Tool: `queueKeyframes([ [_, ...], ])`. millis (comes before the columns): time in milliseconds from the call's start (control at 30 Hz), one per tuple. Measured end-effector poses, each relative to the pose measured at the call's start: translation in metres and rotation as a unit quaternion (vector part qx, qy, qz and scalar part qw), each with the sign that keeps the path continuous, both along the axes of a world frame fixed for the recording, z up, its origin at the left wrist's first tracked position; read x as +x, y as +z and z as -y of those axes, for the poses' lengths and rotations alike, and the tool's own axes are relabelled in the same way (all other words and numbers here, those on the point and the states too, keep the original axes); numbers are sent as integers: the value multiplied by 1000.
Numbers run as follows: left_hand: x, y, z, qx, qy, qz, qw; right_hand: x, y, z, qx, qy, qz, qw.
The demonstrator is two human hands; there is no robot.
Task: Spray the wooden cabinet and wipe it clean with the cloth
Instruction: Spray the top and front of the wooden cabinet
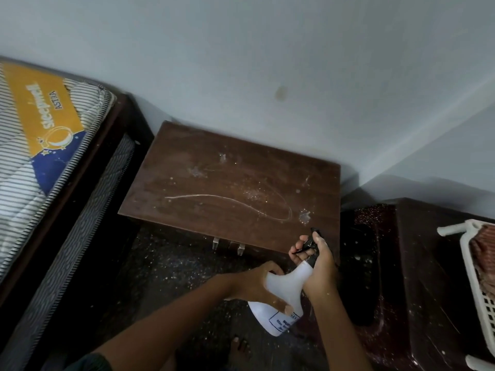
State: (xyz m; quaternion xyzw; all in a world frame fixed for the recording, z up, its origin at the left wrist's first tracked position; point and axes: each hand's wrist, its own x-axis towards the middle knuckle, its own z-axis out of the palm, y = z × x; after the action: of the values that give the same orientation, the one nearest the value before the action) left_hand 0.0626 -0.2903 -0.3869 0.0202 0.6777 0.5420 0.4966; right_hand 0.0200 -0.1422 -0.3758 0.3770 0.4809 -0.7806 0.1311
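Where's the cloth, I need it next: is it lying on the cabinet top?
No, the cabinet top bears only dust and white marks, no cloth.

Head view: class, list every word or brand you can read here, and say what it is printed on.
"Sleepwell": yellow label on the striped quilted mattress.
"ASTRA": same label, beside the brand.
Too small and partly hidden to read: blue-printed label on the white plastic spray bottle.

You can count 2 hands, your left hand (254,286) and right hand (320,269), plus 1 spray bottle (290,282), 1 wooden cabinet (227,188), 1 mattress (40,124), 1 white basket (467,255) and 1 bare foot (237,346).
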Motion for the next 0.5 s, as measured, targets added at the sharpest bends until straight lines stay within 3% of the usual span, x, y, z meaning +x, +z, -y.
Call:
queueKeyframes([
  [233, 10, -1, 46, -5, 46, -4, 999, -4, 3, 57, 50, 69, 14, 996],
  [500, 17, 6, 99, -13, 92, -11, 996, -6, 9, 116, 88, 161, -29, 983],
])
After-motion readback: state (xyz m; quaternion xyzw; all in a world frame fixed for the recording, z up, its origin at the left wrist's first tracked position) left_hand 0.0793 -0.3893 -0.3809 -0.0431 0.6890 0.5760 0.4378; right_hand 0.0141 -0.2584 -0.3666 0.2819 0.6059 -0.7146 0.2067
